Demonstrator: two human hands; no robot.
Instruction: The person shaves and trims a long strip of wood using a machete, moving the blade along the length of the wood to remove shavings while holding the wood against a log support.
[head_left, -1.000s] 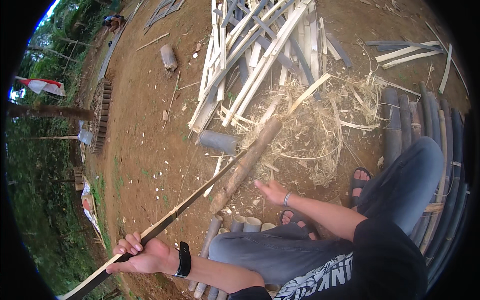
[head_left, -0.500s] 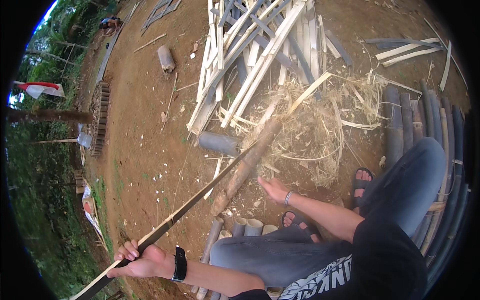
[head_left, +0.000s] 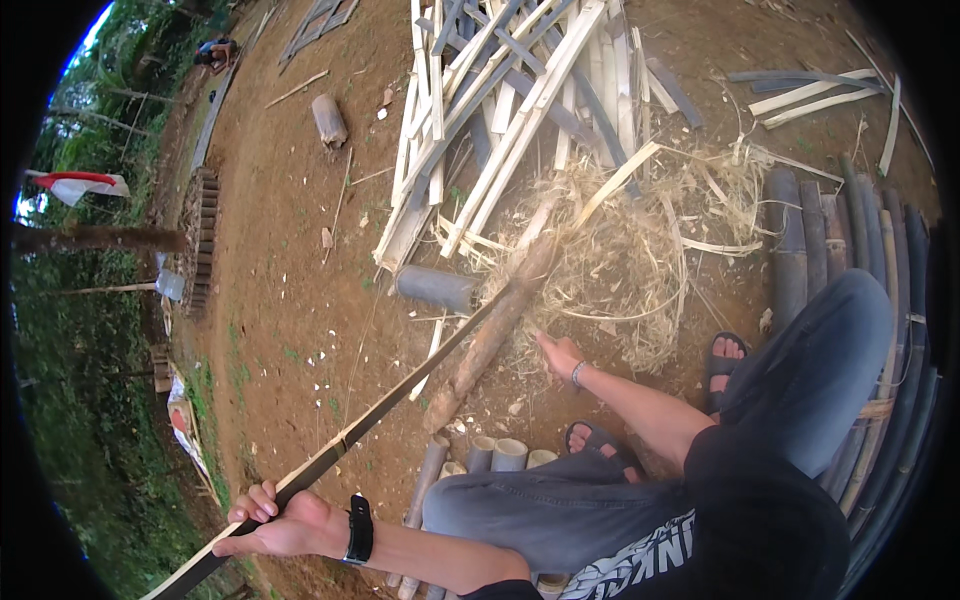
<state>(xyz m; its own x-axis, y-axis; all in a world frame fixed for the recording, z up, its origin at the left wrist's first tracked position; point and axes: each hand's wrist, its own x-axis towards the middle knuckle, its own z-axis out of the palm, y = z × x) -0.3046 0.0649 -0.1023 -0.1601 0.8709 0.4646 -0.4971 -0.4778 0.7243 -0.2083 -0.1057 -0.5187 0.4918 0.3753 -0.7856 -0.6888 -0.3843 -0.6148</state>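
My left hand [head_left: 285, 522], with a black watch at the wrist, grips a long thin bamboo strip [head_left: 400, 395] near its lower end. The strip runs from the lower left up toward the middle, alongside a thick brown log [head_left: 495, 330] lying on the dirt. My right hand [head_left: 558, 355], a bracelet at its wrist, reaches out next to the log and the strip's far part. Its fingers point toward them, and whether they hold anything is unclear. I sit with both knees bent, in sandals and blue trousers.
A pile of split pale and grey bamboo slats [head_left: 500, 110] lies ahead. Dry shavings [head_left: 640, 250] cover the ground by the log. Whole dark bamboo poles [head_left: 830, 230] lie to the right, short cut pieces [head_left: 495, 455] by my feet, and a grey tube piece [head_left: 435, 288] near the log.
My left hand has slid slightly lower and closer to me along the strip. My right hand has shifted a little farther out toward the log.
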